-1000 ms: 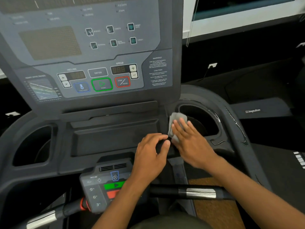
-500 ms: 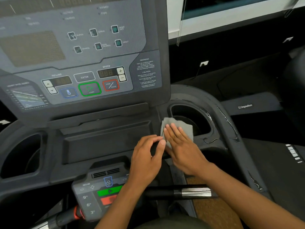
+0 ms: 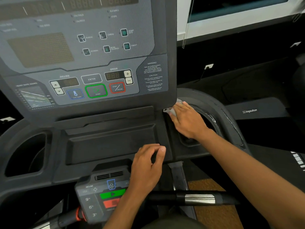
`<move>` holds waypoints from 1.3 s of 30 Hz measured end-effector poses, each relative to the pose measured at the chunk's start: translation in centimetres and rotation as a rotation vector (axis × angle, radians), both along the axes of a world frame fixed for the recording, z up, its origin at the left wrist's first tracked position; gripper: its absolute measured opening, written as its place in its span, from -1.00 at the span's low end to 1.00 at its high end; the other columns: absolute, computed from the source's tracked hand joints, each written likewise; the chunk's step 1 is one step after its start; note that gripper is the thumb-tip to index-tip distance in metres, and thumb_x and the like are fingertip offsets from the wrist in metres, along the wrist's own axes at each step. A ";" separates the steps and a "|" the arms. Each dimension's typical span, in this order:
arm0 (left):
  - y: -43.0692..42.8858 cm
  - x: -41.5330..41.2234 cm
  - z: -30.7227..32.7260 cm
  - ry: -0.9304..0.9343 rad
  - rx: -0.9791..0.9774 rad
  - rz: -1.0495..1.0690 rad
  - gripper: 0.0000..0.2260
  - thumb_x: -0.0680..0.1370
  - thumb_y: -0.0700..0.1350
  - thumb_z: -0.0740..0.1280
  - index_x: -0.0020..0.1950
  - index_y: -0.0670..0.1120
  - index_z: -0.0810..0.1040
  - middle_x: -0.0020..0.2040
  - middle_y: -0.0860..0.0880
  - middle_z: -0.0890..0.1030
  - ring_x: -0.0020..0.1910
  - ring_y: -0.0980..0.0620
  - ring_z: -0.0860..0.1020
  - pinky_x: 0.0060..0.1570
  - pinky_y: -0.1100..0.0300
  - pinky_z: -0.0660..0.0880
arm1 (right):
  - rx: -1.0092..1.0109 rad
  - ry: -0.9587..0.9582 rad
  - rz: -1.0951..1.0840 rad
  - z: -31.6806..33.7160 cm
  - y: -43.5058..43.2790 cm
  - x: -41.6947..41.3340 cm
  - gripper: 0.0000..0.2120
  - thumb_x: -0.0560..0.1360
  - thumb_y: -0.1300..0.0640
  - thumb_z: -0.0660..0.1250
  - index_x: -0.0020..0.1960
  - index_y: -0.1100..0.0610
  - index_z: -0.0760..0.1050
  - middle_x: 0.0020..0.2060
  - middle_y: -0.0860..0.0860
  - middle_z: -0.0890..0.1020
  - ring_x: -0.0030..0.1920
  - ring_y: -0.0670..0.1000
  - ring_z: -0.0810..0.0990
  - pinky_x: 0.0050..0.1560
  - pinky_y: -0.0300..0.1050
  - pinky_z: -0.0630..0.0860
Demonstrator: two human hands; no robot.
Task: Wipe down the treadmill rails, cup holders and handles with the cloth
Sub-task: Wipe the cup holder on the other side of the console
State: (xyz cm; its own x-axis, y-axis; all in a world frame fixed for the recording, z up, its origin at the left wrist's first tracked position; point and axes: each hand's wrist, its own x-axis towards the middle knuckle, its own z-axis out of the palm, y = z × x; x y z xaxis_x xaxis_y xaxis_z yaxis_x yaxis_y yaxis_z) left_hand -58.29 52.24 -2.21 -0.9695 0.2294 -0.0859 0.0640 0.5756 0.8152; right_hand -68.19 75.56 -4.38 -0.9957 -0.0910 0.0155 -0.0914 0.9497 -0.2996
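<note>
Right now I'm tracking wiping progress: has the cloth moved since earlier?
Yes. The cloth, under the right hand, slid forward along the right cup holder's left rim, up to the console's lower right corner.

- Deck (image 3: pixel 57 156): dark plastic; left holder (image 3: pixel 9 162), tray (image 3: pixel 109 144), right holder (image 3: pixel 203 103) in a row.
- Cloth (image 3: pixel 170 111): on deck at right holder's inner rim, under right hand (image 3: pixel 188 121).

2 hands: left hand (image 3: pixel 145 167), right hand (image 3: pixel 186 121). 1 cloth (image 3: pixel 171 111). 2 cup holders: left cup holder (image 3: pixel 24 156), right cup holder (image 3: pixel 210 116). 1 console (image 3: pixel 82 55). 6 program buttons (image 3: pixel 102 35) on it, two rows of 3. 1 lower keypad (image 3: pixel 92 199). 2 handles with metal band: right handle (image 3: pixel 199 199), left handle (image 3: pixel 66 220), latter mostly out of sight. 1 wall socket (image 3: pixel 208 66).
</note>
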 end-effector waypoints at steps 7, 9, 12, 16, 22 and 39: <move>1.1 -0.6 0.2 -0.009 0.017 -0.046 -0.70 0.67 0.20 0.25 0.14 0.11 0.72 0.13 0.24 0.67 0.22 0.27 0.56 0.27 0.10 0.53 | -0.113 -0.069 -0.297 1.2 4.8 2.9 -0.57 0.70 -0.13 0.01 0.47 -0.03 0.42 0.37 0.00 0.56 0.40 0.04 0.45 0.27 0.04 0.46; 1.5 -0.9 0.4 -0.013 0.012 -0.061 -0.73 0.67 0.18 0.27 0.13 0.11 0.72 0.12 0.25 0.67 0.21 0.28 0.56 0.26 0.10 0.53 | -0.084 -0.073 -0.346 1.2 6.0 4.5 -0.57 0.71 -0.12 0.00 0.43 -0.01 0.45 0.29 0.05 0.61 0.32 0.10 0.52 0.20 0.05 0.47; 2.2 -1.3 0.6 0.012 -0.005 -0.076 -0.79 0.67 0.14 0.31 0.11 0.12 0.72 0.10 0.27 0.67 0.20 0.26 0.55 0.27 0.09 0.52 | 0.078 0.032 -0.306 1.2 6.9 7.9 -0.66 0.68 0.01 0.13 0.34 0.11 0.51 0.14 0.08 0.70 0.16 0.13 0.63 0.40 0.07 0.37; 3.5 -1.7 1.0 0.057 -0.009 -0.109 -0.89 0.66 0.04 0.36 0.10 0.18 0.69 0.11 0.29 0.65 0.21 0.28 0.53 0.34 0.10 0.45 | 0.250 0.021 -0.258 1.7 6.9 12.8 -0.61 0.57 0.05 0.23 0.33 0.18 0.50 0.11 0.08 0.69 0.21 0.09 0.63 0.55 0.25 0.15; 5.7 -2.6 -0.4 0.191 -0.246 -0.181 -0.79 0.63 0.03 0.37 0.24 0.10 0.68 0.33 0.11 0.60 0.38 0.08 0.46 0.33 0.18 0.24 | 0.360 -0.025 -0.256 1.5 4.9 17.5 -0.50 0.57 0.04 0.15 0.39 0.28 0.52 0.27 0.15 0.64 0.35 0.11 0.57 0.55 0.29 0.13; 7.4 -2.9 -3.4 0.434 -0.452 -0.062 -0.74 0.60 -0.14 0.32 0.27 -0.06 0.65 0.45 -0.12 0.53 0.47 -0.10 0.45 0.35 -0.03 0.43 | 0.195 -0.075 0.005 0.2 4.0 -1.4 -0.42 0.73 -0.07 -0.09 0.66 0.16 -0.05 0.65 0.13 0.00 0.65 0.08 -0.07 0.62 0.07 -0.17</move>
State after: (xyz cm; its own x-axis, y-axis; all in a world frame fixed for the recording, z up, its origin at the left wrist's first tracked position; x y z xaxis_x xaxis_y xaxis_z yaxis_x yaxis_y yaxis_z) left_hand -61.20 59.63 -5.57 -0.9238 0.3194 0.2110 0.3788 0.8419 0.3844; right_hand -69.64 79.58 -4.21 -0.9930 -0.0900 -0.0766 -0.0808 0.9899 -0.1161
